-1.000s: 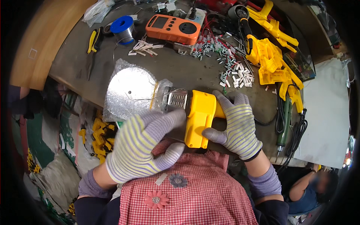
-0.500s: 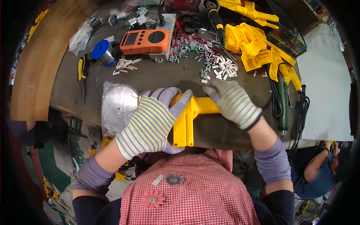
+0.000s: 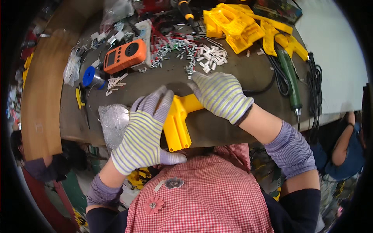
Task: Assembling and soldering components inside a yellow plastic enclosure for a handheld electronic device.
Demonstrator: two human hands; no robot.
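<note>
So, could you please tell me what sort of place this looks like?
Probably a small assembly workshop: a dark workbench strewn with small white connectors, an orange handheld meter, and a stack of yellow plastic housings.

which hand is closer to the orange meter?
Left. The left hand lies just below the orange meter, on the yellow housing; the right hand is farther off to its right.

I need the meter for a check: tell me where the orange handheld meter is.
The orange handheld meter lies on the workbench in the upper left of the head view, just right of the blue spool and left of the scattered small white parts.
</note>
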